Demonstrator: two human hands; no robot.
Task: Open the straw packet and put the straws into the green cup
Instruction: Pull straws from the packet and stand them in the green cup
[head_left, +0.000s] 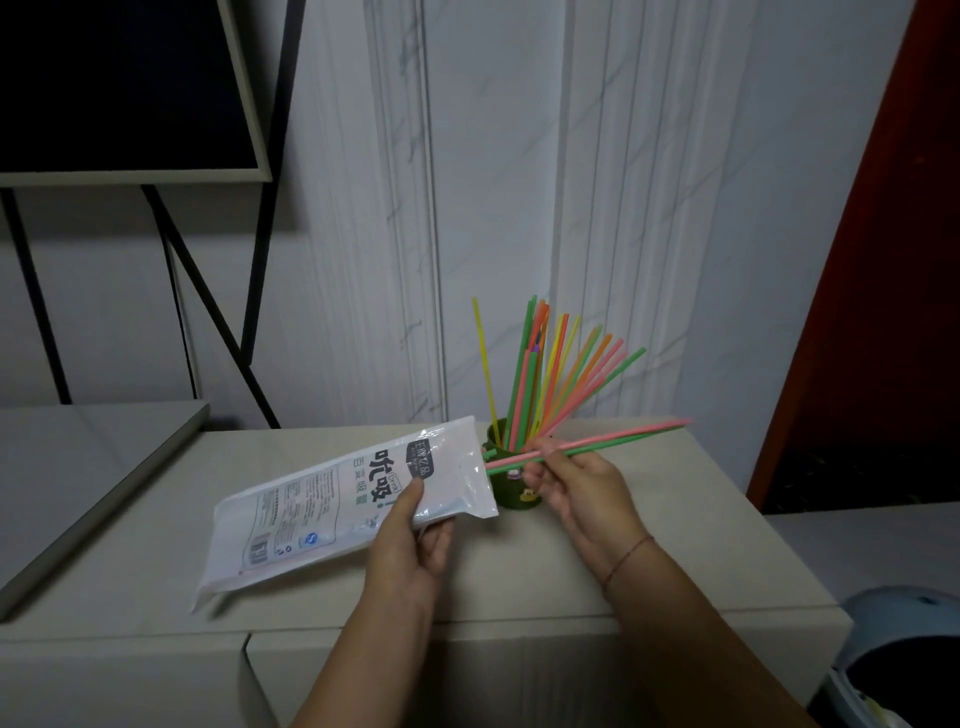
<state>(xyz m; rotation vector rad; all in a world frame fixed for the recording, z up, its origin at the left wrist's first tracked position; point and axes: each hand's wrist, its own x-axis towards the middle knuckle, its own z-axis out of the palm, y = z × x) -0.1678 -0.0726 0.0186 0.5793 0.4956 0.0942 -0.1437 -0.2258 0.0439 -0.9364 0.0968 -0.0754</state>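
Note:
My left hand (415, 540) grips the white straw packet (322, 509) near its open end, holding it tilted above the cardboard box. My right hand (576, 483) pinches a few pink and green straws (623, 439) that lie almost level, their left ends at the packet's mouth. Right behind my right hand stands the green cup (511, 493), partly hidden by the packet and my fingers. Several coloured straws (545, 374) fan upward out of the cup.
The cardboard box (311, 613) serves as the work surface, with its front edge close to me. A grey board (88, 467) lies at the left. A black-framed screen on a stand (124, 93) is at the back left. A blue bin (898, 660) sits low at the right.

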